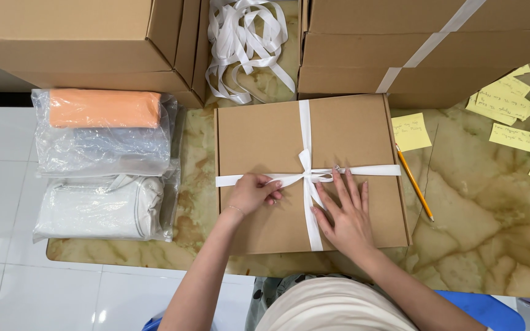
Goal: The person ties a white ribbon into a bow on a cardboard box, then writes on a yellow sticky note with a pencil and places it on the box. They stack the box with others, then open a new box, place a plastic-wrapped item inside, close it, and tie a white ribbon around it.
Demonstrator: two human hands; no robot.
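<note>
Hands, left, right, on ribbon crossing flat box

Bare forearms, no sleeves — thin bracelet at left wrist, ring on right hand — pale cream top.

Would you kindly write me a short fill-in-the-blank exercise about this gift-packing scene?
1. The white ribbon crosses over a flat ____ box.
2. The left hand pinches the ribbon, while the right hand lies ____ on the lid.
3. Right of the box lies a yellow ____ on the marble table.
4. The upper plastic bag holds a folded ____ cloth.

Missing words: cardboard; flat; pencil; orange
</note>
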